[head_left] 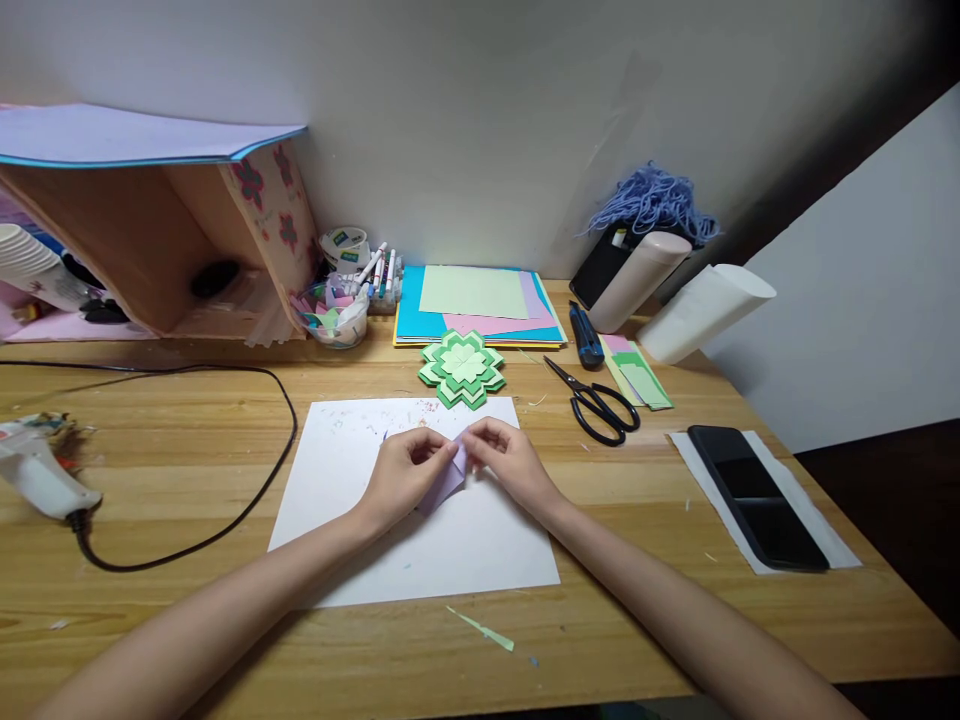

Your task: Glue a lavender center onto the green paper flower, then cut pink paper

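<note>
A small folded piece of purple paper [445,487] is pinched between my two hands, above a white sheet [337,560] lying on the table. My left hand [409,470] grips its upper left edge between thumb and fingers. At its upper right corner, my right hand [511,458] closes thumb and fingertips on the paper. Just beyond my fingers lies a layered green paper flower [462,368], partly over the white sheet's far edge. Parts of the purple paper are hidden behind my fingers.
Scissors [592,400], a utility knife [586,335] and paper strips [637,375] lie to the right, with a phone [757,497] nearer. Coloured sheets [472,292] are stacked behind. A glue gun [45,470] with a looping cord [281,455] is left. A thin green scrap [481,629] lies in front.
</note>
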The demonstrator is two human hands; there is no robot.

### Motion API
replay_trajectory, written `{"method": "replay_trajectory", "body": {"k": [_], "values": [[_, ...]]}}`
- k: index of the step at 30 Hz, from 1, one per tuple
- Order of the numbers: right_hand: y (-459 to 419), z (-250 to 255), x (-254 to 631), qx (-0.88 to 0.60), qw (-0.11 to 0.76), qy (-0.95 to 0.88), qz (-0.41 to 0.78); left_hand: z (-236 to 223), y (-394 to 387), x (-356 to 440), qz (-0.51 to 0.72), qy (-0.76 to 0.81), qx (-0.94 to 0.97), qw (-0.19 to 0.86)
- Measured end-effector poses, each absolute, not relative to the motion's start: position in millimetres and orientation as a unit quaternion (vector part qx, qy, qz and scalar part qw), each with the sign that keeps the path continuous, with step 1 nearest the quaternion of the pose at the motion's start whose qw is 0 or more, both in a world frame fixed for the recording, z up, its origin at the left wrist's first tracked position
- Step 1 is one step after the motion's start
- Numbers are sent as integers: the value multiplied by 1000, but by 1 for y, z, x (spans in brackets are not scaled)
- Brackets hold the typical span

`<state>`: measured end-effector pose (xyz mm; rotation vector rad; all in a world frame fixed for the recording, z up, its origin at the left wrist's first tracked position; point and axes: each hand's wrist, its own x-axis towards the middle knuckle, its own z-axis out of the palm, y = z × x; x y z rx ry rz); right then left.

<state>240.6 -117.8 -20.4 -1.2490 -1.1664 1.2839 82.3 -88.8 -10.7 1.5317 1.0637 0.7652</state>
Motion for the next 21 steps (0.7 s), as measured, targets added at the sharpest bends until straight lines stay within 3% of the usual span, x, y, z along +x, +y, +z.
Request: {"method": "replay_trajectory", "body": {"k": [13,21], "values": [[-116,-18,243,-501,420,-505,564,-8,-87,84,323,433,652,532],[-121,-20,239,-520,390,-581,490,-10,-86,85,348,442,652,509]]}}
